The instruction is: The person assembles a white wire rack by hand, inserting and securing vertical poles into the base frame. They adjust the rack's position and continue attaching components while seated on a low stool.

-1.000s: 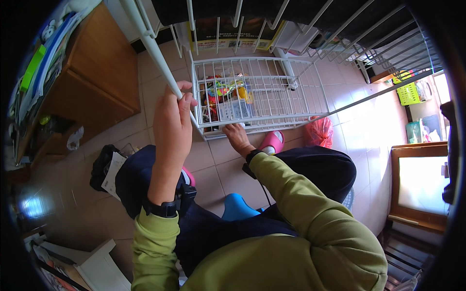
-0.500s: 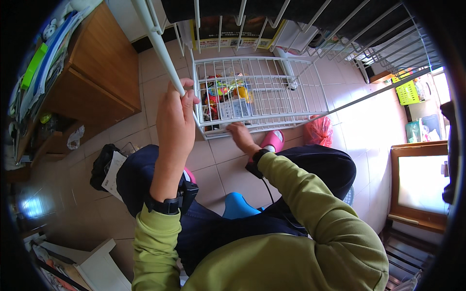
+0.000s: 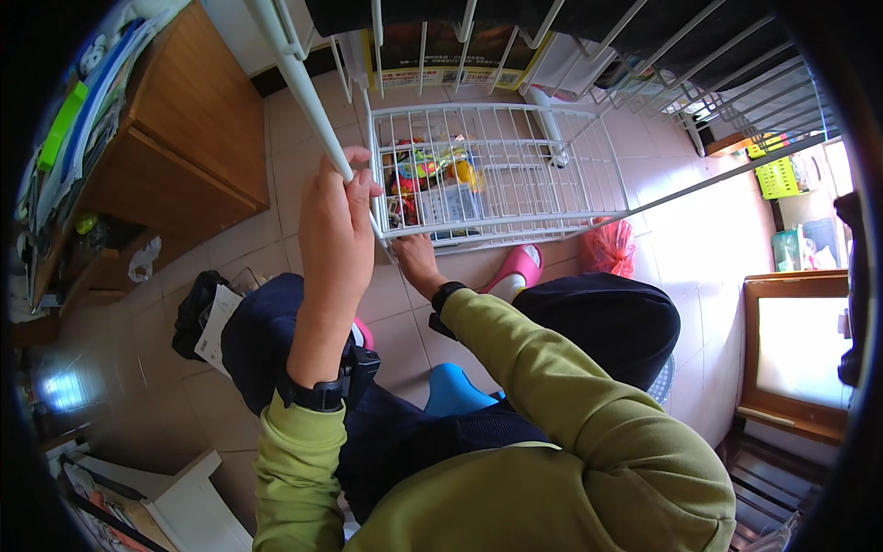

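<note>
My left hand (image 3: 338, 225) is wrapped round a slanting white metal post (image 3: 317, 115) at the left side of a white wire rack. At the front left corner of the rack's low wire shelf (image 3: 524, 222), my right hand (image 3: 418, 263) has its fingers curled against the frame, their tips partly hidden. Colourful packages (image 3: 425, 170) and a pale box (image 3: 452, 204) show through the shelf's wires. Both wrists wear black bands.
A wooden cabinet (image 3: 198, 120) stands at the left. A red plastic bag (image 3: 608, 250) sits right of the shelf. Below are pink slippers (image 3: 522, 262) and a blue object (image 3: 453, 390) between my legs. Wire baskets (image 3: 671, 55) overhang at the top; a wood-framed panel (image 3: 798, 354) is at the right.
My right hand has moved left along the shelf's front edge to its left corner. My left hand keeps its hold on the post. The view has shifted slightly.
</note>
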The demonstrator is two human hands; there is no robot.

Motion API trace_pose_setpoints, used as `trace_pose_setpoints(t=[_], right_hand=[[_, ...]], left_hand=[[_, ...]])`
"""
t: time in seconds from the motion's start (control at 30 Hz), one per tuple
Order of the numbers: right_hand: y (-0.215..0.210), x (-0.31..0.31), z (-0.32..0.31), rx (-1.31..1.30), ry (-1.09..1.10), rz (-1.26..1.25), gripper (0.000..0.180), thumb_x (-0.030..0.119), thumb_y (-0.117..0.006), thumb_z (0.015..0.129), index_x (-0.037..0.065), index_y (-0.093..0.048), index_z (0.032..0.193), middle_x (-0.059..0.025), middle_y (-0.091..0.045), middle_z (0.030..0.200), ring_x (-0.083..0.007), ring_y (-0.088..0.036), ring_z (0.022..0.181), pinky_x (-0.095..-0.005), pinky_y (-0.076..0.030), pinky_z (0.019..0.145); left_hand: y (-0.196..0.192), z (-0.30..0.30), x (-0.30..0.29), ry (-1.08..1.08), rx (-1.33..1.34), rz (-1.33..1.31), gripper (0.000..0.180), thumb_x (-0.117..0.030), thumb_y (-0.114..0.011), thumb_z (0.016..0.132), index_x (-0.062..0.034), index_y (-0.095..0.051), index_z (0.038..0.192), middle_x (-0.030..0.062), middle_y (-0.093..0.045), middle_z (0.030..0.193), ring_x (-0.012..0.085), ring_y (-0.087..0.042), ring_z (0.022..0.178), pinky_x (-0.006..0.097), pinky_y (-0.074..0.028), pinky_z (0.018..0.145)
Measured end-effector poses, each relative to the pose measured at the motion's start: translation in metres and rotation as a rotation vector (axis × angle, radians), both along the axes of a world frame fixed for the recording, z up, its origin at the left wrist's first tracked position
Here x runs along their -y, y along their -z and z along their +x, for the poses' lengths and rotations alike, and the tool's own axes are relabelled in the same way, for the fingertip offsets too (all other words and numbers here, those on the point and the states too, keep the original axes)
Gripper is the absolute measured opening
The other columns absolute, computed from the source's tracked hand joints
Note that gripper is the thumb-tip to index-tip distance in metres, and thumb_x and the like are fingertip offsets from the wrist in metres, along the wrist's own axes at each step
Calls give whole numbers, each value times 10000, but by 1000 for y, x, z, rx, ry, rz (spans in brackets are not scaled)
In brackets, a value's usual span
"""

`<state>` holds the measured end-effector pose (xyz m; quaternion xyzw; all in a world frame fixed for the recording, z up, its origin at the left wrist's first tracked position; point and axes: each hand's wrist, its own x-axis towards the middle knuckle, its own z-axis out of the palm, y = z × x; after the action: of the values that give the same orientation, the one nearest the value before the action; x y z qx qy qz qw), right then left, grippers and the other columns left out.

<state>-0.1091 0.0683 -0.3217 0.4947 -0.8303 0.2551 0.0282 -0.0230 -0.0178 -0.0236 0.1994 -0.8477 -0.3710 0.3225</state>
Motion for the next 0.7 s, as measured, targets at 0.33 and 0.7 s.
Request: trace_pose_setpoints(t=[0.33, 0.7], right_hand=[[7, -15, -18, 54, -167, 29, 97, 59, -535, 756, 75, -619, 803, -106, -587, 839, -312, -588, 849, -405, -490, 761], [-6, -64, -47, -90, -75, -47, 92, 77, -555, 754, 114, -639, 758, -62, -580, 884, -281, -555, 956, -410, -417, 840]], left_hand=[[3, -2, 2, 19, -53, 17, 171, -139, -457, 1000, -63, -544, 1125, 89, -605, 881, 181, -637, 793, 305, -496, 697], [0, -1, 0, 16, -32, 17, 163, -125, -470, 994, -60, -544, 1124, 84, -615, 868, 182, -636, 789, 310, -497, 704]])
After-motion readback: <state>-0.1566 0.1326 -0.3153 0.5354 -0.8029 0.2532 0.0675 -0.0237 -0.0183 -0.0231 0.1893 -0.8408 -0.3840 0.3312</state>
